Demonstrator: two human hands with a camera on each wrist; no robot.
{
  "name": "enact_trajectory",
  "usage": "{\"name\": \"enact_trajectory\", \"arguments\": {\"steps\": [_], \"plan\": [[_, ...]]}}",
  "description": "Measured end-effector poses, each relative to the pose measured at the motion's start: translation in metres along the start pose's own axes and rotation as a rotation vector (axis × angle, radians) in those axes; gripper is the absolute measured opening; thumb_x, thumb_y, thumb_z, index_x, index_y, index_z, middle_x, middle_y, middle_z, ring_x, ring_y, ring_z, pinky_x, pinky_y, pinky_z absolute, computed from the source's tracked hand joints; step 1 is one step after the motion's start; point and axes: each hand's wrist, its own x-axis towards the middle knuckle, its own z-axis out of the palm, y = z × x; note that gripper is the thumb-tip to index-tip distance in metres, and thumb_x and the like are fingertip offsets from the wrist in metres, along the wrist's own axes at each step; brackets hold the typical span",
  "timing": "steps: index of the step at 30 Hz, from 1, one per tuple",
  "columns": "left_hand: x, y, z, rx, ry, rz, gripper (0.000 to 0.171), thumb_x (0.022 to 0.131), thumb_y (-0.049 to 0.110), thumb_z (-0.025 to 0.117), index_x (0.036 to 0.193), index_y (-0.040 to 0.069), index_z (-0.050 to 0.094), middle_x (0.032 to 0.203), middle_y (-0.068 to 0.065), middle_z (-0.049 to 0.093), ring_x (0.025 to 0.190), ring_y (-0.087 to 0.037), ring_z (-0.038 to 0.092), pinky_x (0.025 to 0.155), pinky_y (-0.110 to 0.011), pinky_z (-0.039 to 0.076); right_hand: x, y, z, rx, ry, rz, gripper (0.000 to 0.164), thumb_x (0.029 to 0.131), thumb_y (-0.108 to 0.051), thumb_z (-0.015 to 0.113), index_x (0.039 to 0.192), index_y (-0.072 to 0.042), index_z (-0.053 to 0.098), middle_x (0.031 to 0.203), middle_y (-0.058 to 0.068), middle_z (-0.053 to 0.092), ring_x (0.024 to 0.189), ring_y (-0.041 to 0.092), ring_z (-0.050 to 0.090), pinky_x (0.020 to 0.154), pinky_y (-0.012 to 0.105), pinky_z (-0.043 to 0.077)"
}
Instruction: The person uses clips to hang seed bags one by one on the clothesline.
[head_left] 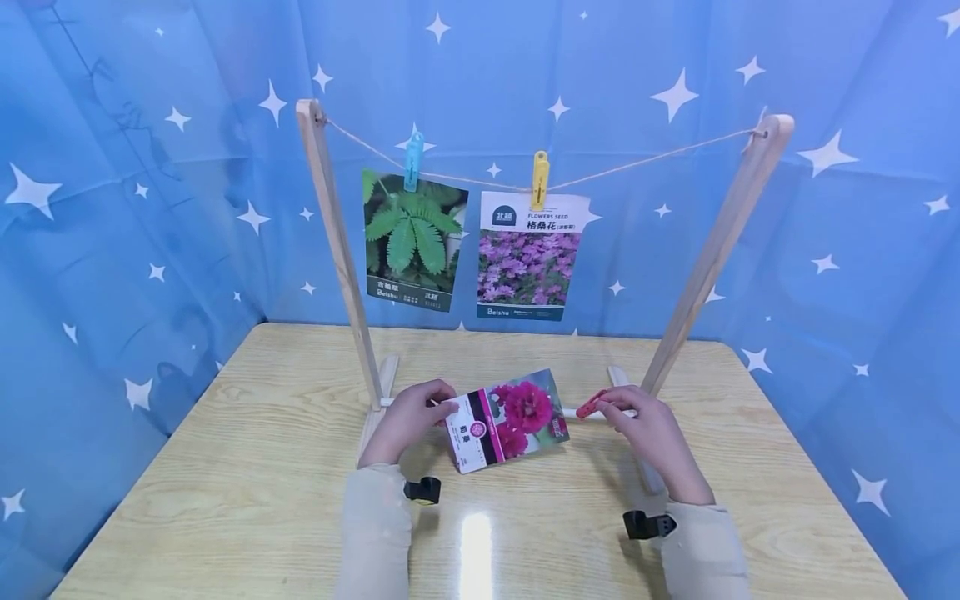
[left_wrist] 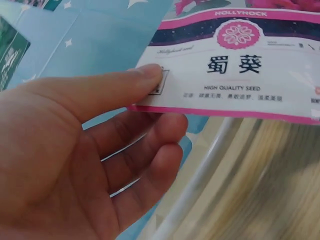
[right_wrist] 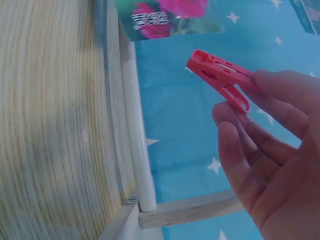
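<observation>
My left hand (head_left: 415,418) pinches one corner of a hollyhock seed packet (head_left: 513,417) between thumb and fingers. The packet is held tilted above the table, its pink flower picture toward the right; the left wrist view shows its white label (left_wrist: 220,85). My right hand (head_left: 647,429) holds a red clothespin (head_left: 592,404) by its handle end. In the right wrist view the clothespin (right_wrist: 220,75) points toward the packet and is apart from it. Behind, a blue clothespin (head_left: 414,162) and a yellow clothespin (head_left: 539,181) hold two seed packets on a string.
The string (head_left: 652,160) sags between two wooden posts, the left post (head_left: 337,250) and the right post (head_left: 716,250). A white rod (head_left: 577,413) joins them low down, behind my hands. The wooden table (head_left: 247,483) meets a blue star-patterned curtain (head_left: 225,100) at the back.
</observation>
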Motion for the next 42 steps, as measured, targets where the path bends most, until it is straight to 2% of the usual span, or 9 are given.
{"name": "enact_trajectory", "arguments": {"steps": [4,10,13,19,24,27,30,37,42], "plan": [[-0.002,-0.010,-0.001,-0.065,0.024,0.001,0.007,0.086,0.028,0.059,0.092,0.024,0.062,0.087,0.007,0.061,0.079,-0.013,0.057,0.071,-0.029,0.048,0.000,0.000,0.000,-0.001,0.003,0.003,0.027,0.089,-0.040,0.050,0.095,-0.019,0.066,0.104,-0.003,0.058,0.077,0.016,0.058,0.065,0.034,0.046],[-0.001,-0.019,0.000,-0.167,0.050,0.022,0.011,0.086,0.023,0.060,0.095,0.018,0.063,0.087,0.002,0.062,0.077,-0.015,0.059,0.069,-0.030,0.050,0.000,-0.001,-0.001,-0.010,0.006,0.018,0.027,0.090,-0.040,0.049,0.096,-0.018,0.064,0.103,-0.002,0.056,0.074,0.016,0.057,0.062,0.033,0.046],[-0.003,-0.015,-0.001,-0.217,0.055,0.032,0.012,0.087,0.019,0.059,0.096,0.013,0.063,0.087,0.000,0.063,0.078,-0.017,0.060,0.069,-0.029,0.050,0.000,-0.001,0.000,-0.018,0.010,0.011,0.028,0.090,-0.039,0.049,0.097,-0.015,0.063,0.106,0.001,0.054,0.073,0.016,0.058,0.062,0.033,0.046],[-0.011,-0.001,-0.003,-0.332,0.049,0.044,0.016,0.087,0.011,0.057,0.099,0.001,0.060,0.091,-0.012,0.063,0.082,-0.032,0.060,0.073,-0.040,0.050,0.002,-0.002,0.001,-0.012,0.031,0.013,0.031,0.090,-0.041,0.048,0.098,-0.016,0.063,0.105,-0.001,0.055,0.079,0.018,0.058,0.065,0.034,0.047],[0.001,-0.013,0.012,-0.410,0.063,-0.021,0.020,0.086,0.020,0.060,0.102,0.008,0.062,0.093,-0.006,0.064,0.082,-0.024,0.062,0.073,-0.032,0.051,0.002,-0.002,0.000,0.006,0.084,0.021,0.031,0.090,-0.041,0.049,0.102,-0.015,0.061,0.096,0.001,0.060,0.079,0.019,0.058,0.064,0.034,0.047],[0.009,-0.022,0.023,-0.439,0.075,-0.029,0.023,0.085,0.025,0.061,0.102,0.011,0.062,0.093,-0.004,0.063,0.080,-0.019,0.062,0.072,-0.029,0.051,0.002,-0.003,0.000,0.023,0.110,0.027,0.032,0.089,-0.041,0.050,0.104,-0.015,0.061,0.094,0.003,0.061,0.078,0.019,0.059,0.063,0.033,0.047],[0.013,-0.026,0.030,-0.481,0.089,-0.027,0.023,0.084,0.027,0.062,0.101,0.011,0.062,0.094,-0.006,0.063,0.081,-0.022,0.062,0.072,-0.032,0.051,0.003,-0.005,0.000,0.030,0.133,0.015,0.032,0.089,-0.041,0.050,0.104,-0.015,0.061,0.100,0.002,0.059,0.079,0.018,0.058,0.061,0.030,0.048],[0.014,-0.027,0.041,-0.509,0.095,-0.050,0.024,0.083,0.033,0.062,0.098,0.015,0.063,0.093,-0.004,0.063,0.082,-0.018,0.061,0.074,-0.031,0.051,0.002,-0.007,0.000,0.020,0.171,-0.004,0.022,0.089,-0.038,0.052,0.091,-0.018,0.061,0.093,-0.007,0.054,0.078,0.011,0.053,0.060,0.024,0.046],[0.016,-0.031,0.045,-0.533,0.093,-0.032,0.024,0.083,0.032,0.063,0.098,0.013,0.063,0.092,-0.005,0.063,0.080,-0.017,0.061,0.072,-0.031,0.051,0.001,-0.009,0.000,0.025,0.180,-0.001,0.020,0.091,-0.035,0.050,0.087,-0.017,0.059,0.092,-0.008,0.051,0.071,0.016,0.054,0.057,0.026,0.045]]}}
